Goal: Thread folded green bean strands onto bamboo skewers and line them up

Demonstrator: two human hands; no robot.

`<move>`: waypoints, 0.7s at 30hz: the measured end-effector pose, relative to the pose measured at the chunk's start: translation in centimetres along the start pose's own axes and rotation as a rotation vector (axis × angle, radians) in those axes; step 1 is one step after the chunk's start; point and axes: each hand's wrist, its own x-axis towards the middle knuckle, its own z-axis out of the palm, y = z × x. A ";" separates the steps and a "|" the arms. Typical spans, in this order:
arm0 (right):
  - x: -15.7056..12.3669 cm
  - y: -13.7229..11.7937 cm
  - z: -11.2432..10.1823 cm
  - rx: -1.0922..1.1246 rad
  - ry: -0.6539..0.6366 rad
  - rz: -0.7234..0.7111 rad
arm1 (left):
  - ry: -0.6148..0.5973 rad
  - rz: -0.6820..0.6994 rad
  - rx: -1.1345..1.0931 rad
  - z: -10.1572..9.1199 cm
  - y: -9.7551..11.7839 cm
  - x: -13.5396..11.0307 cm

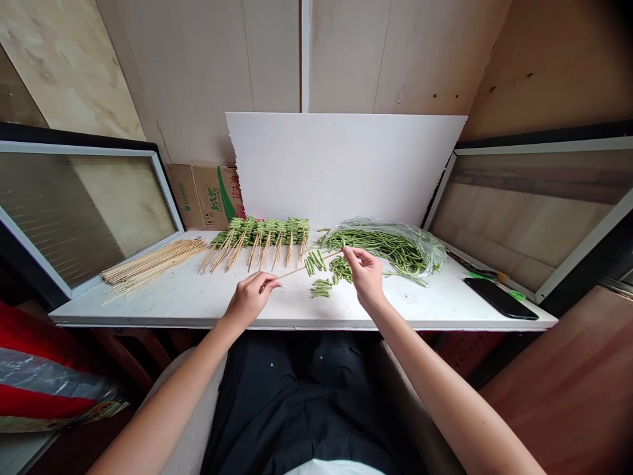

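Note:
My left hand (pixel 251 295) is closed round the lower end of a thin wooden skewer (pixel 300 269), which slants up to the right. At its tip, my right hand (pixel 364 272) pinches a short piece of green bean (pixel 343 244); whether the skewer has pierced it I cannot tell. Between and below the hands lie cut bean pieces (pixel 321 288) in small groups on the white table (pixel 277 311). Behind my left hand stands a row of filled bean skewers (pixel 267 232), their bare stick ends pointing toward me.
Loose bare skewers (pixel 153 260) lie at the left. Long uncut beans (pixel 395 247) rest in a clear plastic bag (pixel 435 247) at the back right. A black phone (pixel 499 299) and a tool with green handles (pixel 517 295) lie at the right edge. A cardboard box (pixel 208 194) stands behind.

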 end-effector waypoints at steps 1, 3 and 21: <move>0.0 0.1 0.0 0.001 0.003 0.003 | -0.009 0.012 0.014 0.0 0.1 0.0; 0.0 0.3 0.0 0.002 0.002 0.004 | -0.035 0.032 0.036 0.0 0.2 0.0; -2.2 1.6 1.9 0.054 -0.123 0.060 | -0.010 0.079 0.083 0.2 1.0 0.1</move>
